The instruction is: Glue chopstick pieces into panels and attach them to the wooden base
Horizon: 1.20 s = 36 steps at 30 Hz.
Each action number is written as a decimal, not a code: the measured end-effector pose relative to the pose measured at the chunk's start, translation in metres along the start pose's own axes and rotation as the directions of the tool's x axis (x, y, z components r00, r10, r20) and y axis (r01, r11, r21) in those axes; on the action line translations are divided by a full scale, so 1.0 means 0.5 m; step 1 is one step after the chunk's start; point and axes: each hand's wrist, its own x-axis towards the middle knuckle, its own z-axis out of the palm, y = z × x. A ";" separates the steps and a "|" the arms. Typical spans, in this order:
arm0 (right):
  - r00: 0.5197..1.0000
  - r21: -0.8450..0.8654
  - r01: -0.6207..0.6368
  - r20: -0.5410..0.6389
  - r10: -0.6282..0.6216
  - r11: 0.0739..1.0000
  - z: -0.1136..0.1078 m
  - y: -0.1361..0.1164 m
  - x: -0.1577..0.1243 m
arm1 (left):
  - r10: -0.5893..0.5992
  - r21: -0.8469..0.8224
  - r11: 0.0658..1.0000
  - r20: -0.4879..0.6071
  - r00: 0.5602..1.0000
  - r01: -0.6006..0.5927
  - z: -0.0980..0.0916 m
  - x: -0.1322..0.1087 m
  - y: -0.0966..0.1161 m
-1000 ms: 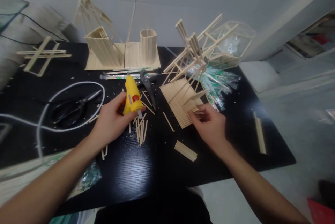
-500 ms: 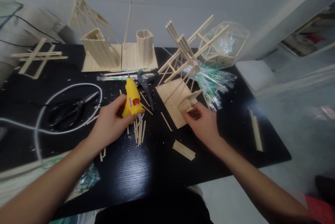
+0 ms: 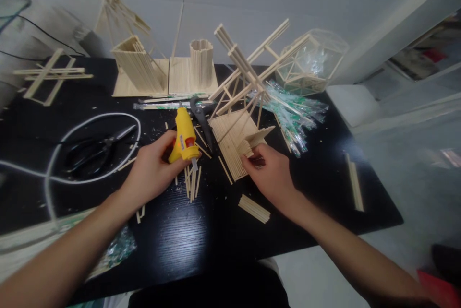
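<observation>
My left hand (image 3: pixel 151 166) is closed around a yellow hot glue gun (image 3: pixel 185 130), whose nozzle points away from me; a clear glue stick juts from its near end. My right hand (image 3: pixel 273 169) pinches the near edge of a small folded panel of wooden sticks (image 3: pixel 246 149). This panel is over the right part of a flat stick base (image 3: pixel 228 133), and whether it is fixed there I cannot tell. Crossed arms of a windmill-like stick model (image 3: pixel 252 80) rise from that base. Right-hand fingertips are partly hidden behind the panel and palm.
Short sticks (image 3: pixel 194 183) and a small stick panel (image 3: pixel 254 208) lie on the black table. Dark cutters (image 3: pixel 202 118) rest behind the glue gun. A white cord (image 3: pixel 97 183) loops around black scissors (image 3: pixel 97 152). Two stick towers (image 3: pixel 201 65) stand at the back, plastic wrappers (image 3: pixel 293 116) to the right.
The windmill model and its base have shifted and turned slightly left, with my right hand and the small panel moving along. My left hand keeps the glue gun in nearly the same place.
</observation>
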 end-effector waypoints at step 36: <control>0.920 0.809 -0.388 0.370 0.131 0.441 -0.008 0.005 0.027 | 0.077 -0.571 0.808 0.346 0.935 0.145 -0.022 -0.006 -0.012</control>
